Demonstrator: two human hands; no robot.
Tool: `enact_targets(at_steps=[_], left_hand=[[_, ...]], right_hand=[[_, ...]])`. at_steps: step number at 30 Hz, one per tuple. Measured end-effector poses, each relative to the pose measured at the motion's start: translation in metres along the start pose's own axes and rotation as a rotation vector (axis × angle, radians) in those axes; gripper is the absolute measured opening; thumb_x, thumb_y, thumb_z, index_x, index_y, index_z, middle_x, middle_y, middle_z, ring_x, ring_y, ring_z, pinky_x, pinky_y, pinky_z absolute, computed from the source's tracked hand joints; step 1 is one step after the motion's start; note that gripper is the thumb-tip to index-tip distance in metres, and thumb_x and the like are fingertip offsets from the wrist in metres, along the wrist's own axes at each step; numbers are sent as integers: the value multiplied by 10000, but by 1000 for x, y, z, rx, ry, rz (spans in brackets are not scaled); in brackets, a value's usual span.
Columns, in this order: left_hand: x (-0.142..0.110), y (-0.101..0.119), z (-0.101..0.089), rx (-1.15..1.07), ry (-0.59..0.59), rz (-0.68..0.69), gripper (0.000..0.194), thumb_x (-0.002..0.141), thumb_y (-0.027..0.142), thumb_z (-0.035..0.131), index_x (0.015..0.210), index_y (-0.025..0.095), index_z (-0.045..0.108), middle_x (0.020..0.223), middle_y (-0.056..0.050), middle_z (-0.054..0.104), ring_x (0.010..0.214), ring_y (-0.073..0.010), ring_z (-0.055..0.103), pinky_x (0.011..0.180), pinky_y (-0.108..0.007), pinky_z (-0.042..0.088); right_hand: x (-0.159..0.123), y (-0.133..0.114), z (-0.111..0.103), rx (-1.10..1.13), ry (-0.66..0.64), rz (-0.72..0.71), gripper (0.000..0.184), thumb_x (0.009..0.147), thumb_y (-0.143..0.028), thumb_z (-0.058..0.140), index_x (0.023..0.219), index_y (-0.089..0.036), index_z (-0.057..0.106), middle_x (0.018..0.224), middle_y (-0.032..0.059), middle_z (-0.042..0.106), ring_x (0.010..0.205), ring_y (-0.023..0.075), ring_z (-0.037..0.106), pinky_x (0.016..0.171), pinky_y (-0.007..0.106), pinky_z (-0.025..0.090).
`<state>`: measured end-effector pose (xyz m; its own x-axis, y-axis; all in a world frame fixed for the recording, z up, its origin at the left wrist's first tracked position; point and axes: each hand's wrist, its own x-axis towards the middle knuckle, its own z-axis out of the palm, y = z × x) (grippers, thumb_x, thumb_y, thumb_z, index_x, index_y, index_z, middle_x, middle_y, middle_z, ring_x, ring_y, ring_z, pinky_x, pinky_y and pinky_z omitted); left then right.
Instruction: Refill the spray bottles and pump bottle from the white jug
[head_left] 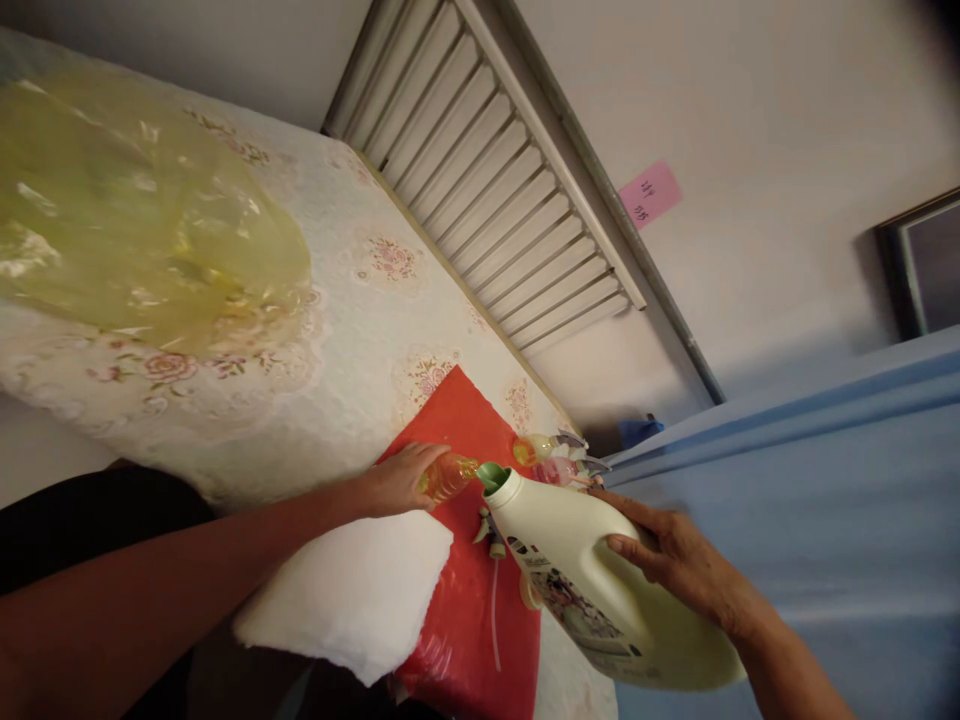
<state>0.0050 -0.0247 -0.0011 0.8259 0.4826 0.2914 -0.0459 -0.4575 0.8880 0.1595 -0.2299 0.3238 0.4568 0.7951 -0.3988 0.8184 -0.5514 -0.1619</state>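
Observation:
My left hand (401,477) is closed around a small clear bottle (450,478) of orange-yellow liquid. By its handle, my right hand (675,560) grips a large pale green detergent jug (592,570), tilted so that its green spout (492,476) meets the bottle's mouth. Whether liquid is flowing I cannot tell. A trigger sprayer top (491,535) with its thin tube lies on the red mat (469,420), below the spout. Behind the jug's neck are a spray bottle with yellow liquid (532,449) and one with pink liquid (553,470).
A white cloth or paper pad (352,590) lies over the mat's near side. On the flowered tablecloth (337,300) rests a large yellow plastic bag (150,220). A metal slatted frame (495,170) stands along the table's far edge. Blue fabric (810,520) hangs at right.

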Motion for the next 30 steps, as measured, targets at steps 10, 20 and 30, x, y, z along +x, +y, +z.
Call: enact_targets(at_steps=[10,20,30], left_hand=[[1,-3,3,-13,10,-17,788,707,354,737,1429,259,436,1445,-86,542,1329,-322,487,1112,-443,412],[0,-1,2,-13,9,-8,785,709,332,732,1428,234,436,1442,-101,542,1329,-328,483,1117,-454,403],[1,-2,4,-25,14,-26,807,686,338,741,1432,267,442,1459,-90,532,1349,-331,472,1133,-456,390]], right_hand=[[-1,-2,-1,-12,18,-6,624,878,-564,601,1416,-248,577,1122,76,755,881,284,697,795,390,570],[0,-4,-2,-18,5,-13,597,896,-545,591,1421,-263,568,1185,71,738,1019,315,681,869,420,552],[-1,-5,-2,-21,-2,-3,598,896,-558,585,1421,-272,568,1200,70,733,980,312,693,863,431,563]])
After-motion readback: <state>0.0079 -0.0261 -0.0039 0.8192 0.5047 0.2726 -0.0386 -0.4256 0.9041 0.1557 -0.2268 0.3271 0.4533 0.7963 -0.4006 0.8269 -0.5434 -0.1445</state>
